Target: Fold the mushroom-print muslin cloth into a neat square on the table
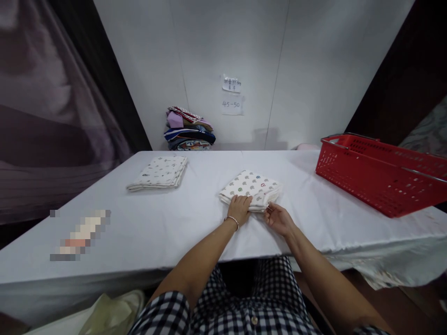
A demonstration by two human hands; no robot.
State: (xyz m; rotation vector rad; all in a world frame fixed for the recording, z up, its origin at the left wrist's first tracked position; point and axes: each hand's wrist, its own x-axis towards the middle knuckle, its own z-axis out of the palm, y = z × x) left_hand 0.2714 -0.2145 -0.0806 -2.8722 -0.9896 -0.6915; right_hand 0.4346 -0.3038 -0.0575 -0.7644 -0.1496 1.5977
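A folded white cloth with small printed shapes (252,185) lies on the white table (174,223) in front of me. My left hand (239,208), with a bracelet on the wrist, rests flat on the cloth's near edge, fingers stretched out. My right hand (278,217) pinches the cloth's near right corner between thumb and fingers. A second folded patterned cloth (159,172) lies farther left on the table, away from both hands.
A red plastic basket (380,172) stands on the table at the right. A stack of folded coloured fabrics (189,130) sits at the back against the white wall, under two paper notes (231,95). A blurred patch (81,235) lies at the table's left.
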